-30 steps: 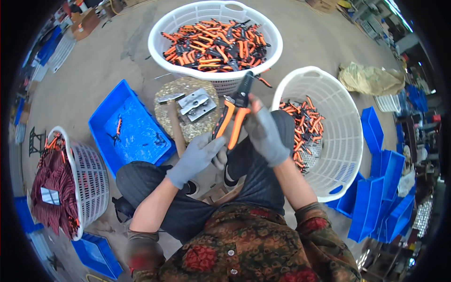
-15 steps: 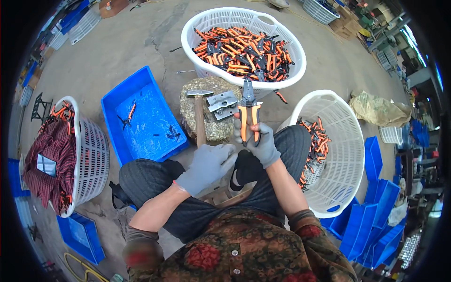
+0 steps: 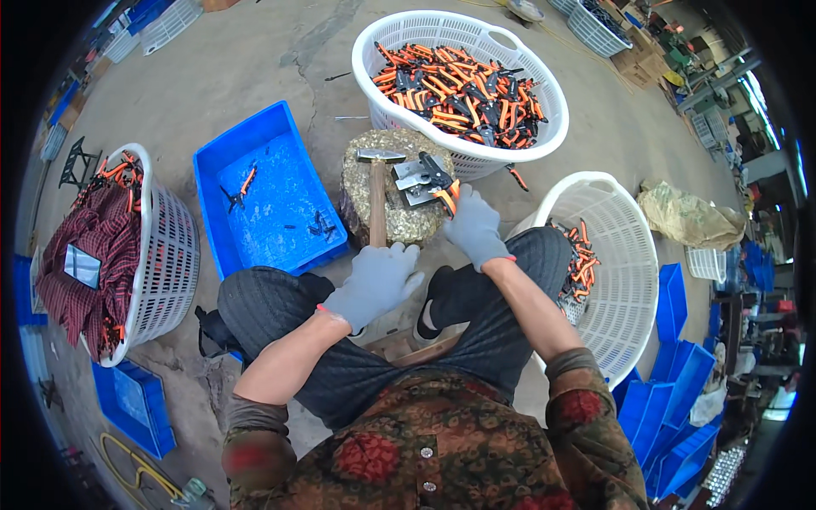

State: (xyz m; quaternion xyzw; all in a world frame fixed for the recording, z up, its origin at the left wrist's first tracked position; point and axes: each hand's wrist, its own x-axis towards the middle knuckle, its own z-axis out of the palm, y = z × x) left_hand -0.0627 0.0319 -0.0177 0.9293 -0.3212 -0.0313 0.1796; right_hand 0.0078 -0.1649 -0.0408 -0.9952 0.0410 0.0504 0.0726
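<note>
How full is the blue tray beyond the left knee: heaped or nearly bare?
Nearly bare: the blue tray holds one orange-handled tool and some black pieces, its bottom mostly showing.

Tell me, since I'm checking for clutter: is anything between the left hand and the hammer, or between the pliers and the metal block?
Nothing visible is: the left hand is at the handle end of the hammer, and the pliers in the right hand appear directly over the metal block.
</note>
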